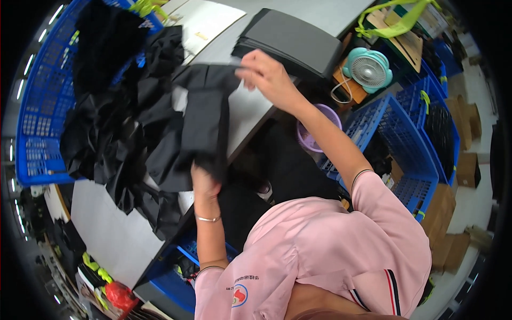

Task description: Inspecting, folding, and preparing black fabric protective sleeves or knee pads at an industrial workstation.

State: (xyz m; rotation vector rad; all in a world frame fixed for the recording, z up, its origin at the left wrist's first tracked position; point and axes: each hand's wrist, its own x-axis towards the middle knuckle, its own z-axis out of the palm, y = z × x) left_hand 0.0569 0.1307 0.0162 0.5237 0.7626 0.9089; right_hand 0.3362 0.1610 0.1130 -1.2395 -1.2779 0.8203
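Note:
A black fabric piece (202,125) with a flat rectangular panel is stretched over the edge of the white table. At its upper right corner my right hand (266,80) pinches the cloth between thumb and fingers. My left hand (205,181) grips the lower end, its fingers partly hidden by the fabric. The cloth is slightly blurred. To the left, touching it, lies a loose heap of crumpled black fabric (106,144). A neat stack of dark grey flat pieces (293,40) lies just beyond my right hand.
A blue basket (45,122) stands left behind the heap. White sheets (109,224) lie on the table. On the right are a turquoise fan (368,69), a purple bin (326,114), blue crates (408,141) and cardboard boxes (450,253). A red bag (121,296) sits lower left.

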